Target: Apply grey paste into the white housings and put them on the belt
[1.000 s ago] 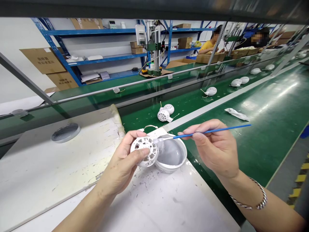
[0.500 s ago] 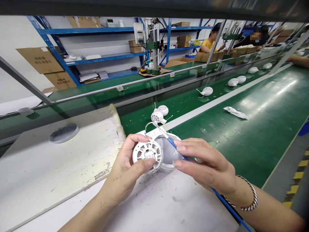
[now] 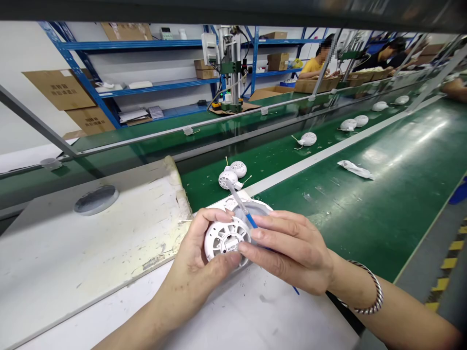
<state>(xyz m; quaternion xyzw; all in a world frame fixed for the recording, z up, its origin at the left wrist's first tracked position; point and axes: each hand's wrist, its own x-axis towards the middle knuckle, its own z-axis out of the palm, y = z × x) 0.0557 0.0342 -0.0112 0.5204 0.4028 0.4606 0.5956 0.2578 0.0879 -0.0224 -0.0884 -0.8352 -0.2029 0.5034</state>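
My left hand [image 3: 193, 267] is closed around a round white vented housing [image 3: 217, 237], its slotted face turned up and my thumb resting on a small label at the centre. Between the fingers of my right hand [image 3: 292, 250] is a thin brush [image 3: 238, 198] with a blue handle and a greyish tip. The tip points away, over the far side of the housing, and my right fingertips come up to the housing's right edge. Partly hidden behind both hands, a round white container [image 3: 264, 206] with a grey inside stands on the white board [image 3: 233, 316].
Several white vented parts with short wires, such as one part [image 3: 308, 139], lie along the green belt [image 3: 277, 160]. A crumpled white packet [image 3: 354, 169] lies at right. A grey ring-shaped lid [image 3: 97, 200] rests on the left board [image 3: 47, 253]. Co-workers sit far right.
My right hand has moved left, closer to the housing, and the brush has tilted more upright. The housing has shifted slightly right. White parts on the belt have slid a little left.
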